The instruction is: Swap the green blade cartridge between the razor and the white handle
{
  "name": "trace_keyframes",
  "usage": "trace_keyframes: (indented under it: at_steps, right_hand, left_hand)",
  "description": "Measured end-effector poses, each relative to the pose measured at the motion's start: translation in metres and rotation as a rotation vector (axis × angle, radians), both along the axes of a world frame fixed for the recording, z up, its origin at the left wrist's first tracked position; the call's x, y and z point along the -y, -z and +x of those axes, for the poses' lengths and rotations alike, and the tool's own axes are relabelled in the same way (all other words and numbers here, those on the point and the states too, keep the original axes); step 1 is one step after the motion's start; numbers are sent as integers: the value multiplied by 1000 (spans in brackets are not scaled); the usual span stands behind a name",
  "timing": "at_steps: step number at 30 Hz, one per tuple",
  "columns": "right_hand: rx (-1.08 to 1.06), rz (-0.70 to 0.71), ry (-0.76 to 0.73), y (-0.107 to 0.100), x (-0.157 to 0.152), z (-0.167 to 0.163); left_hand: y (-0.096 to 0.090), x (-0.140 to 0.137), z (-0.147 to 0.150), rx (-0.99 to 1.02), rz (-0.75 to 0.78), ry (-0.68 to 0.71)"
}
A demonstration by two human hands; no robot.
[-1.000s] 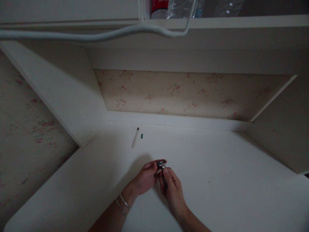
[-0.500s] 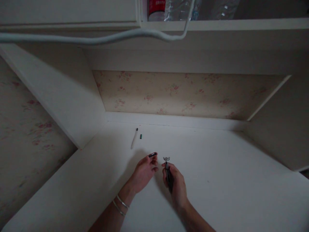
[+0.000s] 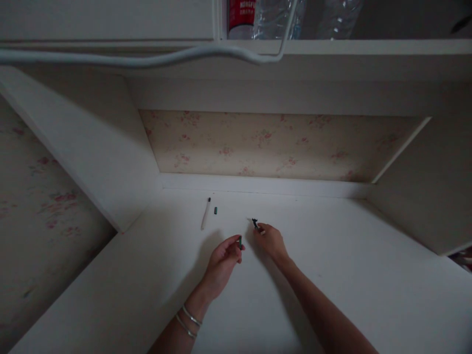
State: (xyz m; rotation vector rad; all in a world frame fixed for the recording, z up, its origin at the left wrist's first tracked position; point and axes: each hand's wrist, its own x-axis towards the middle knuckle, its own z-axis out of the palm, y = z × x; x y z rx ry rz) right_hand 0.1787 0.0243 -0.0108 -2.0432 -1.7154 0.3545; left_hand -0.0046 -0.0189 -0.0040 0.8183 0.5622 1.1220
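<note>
My left hand [image 3: 225, 256] is closed in a pinch on a small dark-and-green razor cartridge [image 3: 240, 242], held up on edge above the white tabletop. To its right and a little farther off, my right hand [image 3: 271, 240] grips a razor handle [image 3: 254, 223] without a cartridge; its forked end points away to the far left, and most of the handle is hidden by the fingers. Cartridge and handle are apart. Behind my left hand lies another small green cartridge [image 3: 216, 210]. Beside that is a thin white toothbrush [image 3: 205, 214] with a dark head.
A white cable or tube [image 3: 147, 60] crosses the upper view in front of the cabinet. Plastic bottles [image 3: 275, 19], one with a red label [image 3: 242, 12], stand on the shelf [image 3: 332, 46] overhead. Side panels [image 3: 121, 162] and a flowered back wall [image 3: 258, 142] enclose the tabletop [image 3: 332, 295].
My right hand has moved forward with the razor handle and turned it lower toward the tabletop. My left hand has turned the cartridge from lying sideways to upright.
</note>
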Motion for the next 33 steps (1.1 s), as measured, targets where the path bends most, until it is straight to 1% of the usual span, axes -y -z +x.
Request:
trace_keyframes:
  at_steps: [3,6,11,16,20,23,26,33]
  right_hand:
    - [70,-18,35,-3,-25,-4]
    - [123,-36,59,-3,-44,-9]
    - [163,-67,79,0,-59,-14]
    - [179,-86,71,1,-62,-14]
    - [183,-72,51,0,-60,-13]
    - [177,-54,25,0,-56,-12]
    - [169,-28,-7,-1,-50,-12]
    - [142,30,-41,-1,-40,-9]
  left_hand:
    - [0,0,0,-1,-10,-31]
    - [1,-1,0,-27,-4,-45]
    - [3,-4,-4,-90,30,-56]
    - [5,-8,-6,-125,58,-91]
    - [4,-9,-6,-159,63,-97]
    - [2,-8,-6,-191,36,-115]
    - [1,-7,-6,-176,-9,-128]
    - [0,-7,-7,-139,-71,-107]
